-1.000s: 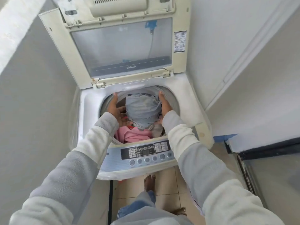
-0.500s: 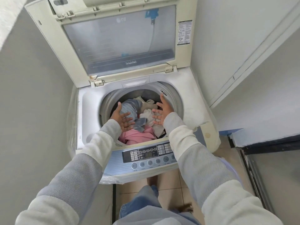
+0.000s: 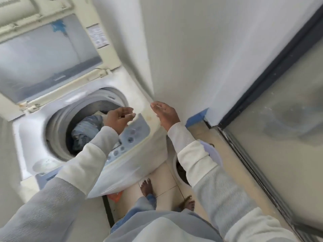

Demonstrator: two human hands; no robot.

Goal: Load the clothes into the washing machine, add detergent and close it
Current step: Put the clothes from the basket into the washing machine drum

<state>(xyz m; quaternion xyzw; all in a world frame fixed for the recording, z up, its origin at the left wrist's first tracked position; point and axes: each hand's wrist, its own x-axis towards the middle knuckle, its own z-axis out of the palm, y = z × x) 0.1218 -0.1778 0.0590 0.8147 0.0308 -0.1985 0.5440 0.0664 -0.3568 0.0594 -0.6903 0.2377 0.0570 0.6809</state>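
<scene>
Clothes (image 3: pixel 87 130): heaped in the washing machine (image 3: pixel 31 137) drum.
Left hand (image 3: pixel 118 117): open, empty, above the drum's right rim.
Right hand (image 3: pixel 166 114): open, empty, beyond the machine.
Basket (image 3: pixel 215 154): on the floor under the right arm, so the right hand is nearer; contents unclear.

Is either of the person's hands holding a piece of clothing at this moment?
No: the left hand and right hand are both open and empty, with the clothes lying in the drum.

One head-worn wide-angle view looks steeply down from close above. The washing machine (image 3: pixel 83 130) with its raised lid (image 3: pixel 50 55) fills the left of the frame, a white wall (image 3: pixel 201 49) the upper middle, tiled floor (image 3: pixel 164 182) and bare feet the lower centre.
</scene>
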